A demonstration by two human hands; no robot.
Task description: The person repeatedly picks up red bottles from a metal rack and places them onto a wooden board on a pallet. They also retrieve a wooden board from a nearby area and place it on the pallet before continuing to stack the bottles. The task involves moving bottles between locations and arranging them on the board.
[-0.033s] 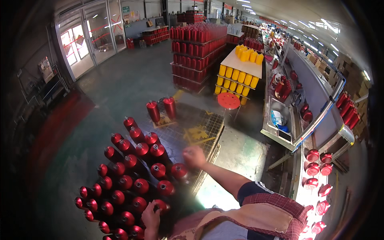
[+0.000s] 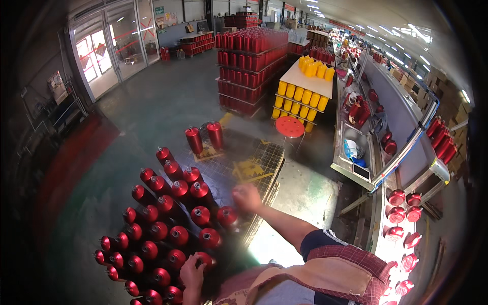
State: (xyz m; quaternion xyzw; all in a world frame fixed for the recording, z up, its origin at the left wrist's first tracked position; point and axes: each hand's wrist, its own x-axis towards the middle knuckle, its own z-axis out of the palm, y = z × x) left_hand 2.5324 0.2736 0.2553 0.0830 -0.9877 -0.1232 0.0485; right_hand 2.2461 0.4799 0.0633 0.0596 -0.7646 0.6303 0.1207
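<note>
Before us stands a tight cluster of glossy red metal cylinders with narrow necks [image 2: 168,213], upright in diagonal rows on the green workshop floor [image 2: 152,107], filling the lower left of the view. Our left hand [image 2: 192,273] rests on the top of one cylinder at the near edge of the cluster, its fingers curled down around the neck so that it appears to grip it. Our right hand [image 2: 247,197] is stretched out above the far right corner of the cluster, just over the cylinder nearest the wire-mesh pallet cage [image 2: 264,157]; the hand is blurred, the fingers look loosely bent, and we cannot tell whether they hold anything. Beyond the cluster two taller red cylinders [image 2: 204,137] stand apart on a yellow-marked patch of floor beside the cage. Further off, a round red stool [image 2: 290,126] stands in front of a pallet of yellow cylinders [image 2: 305,91], and next to that rises a tall stacked block of red cylinders [image 2: 249,66]. Along our right runs a long grey conveyor line [image 2: 401,127] with more red cylinders lying on and beside it. Glass doors [image 2: 109,51] close the far left wall.
</note>
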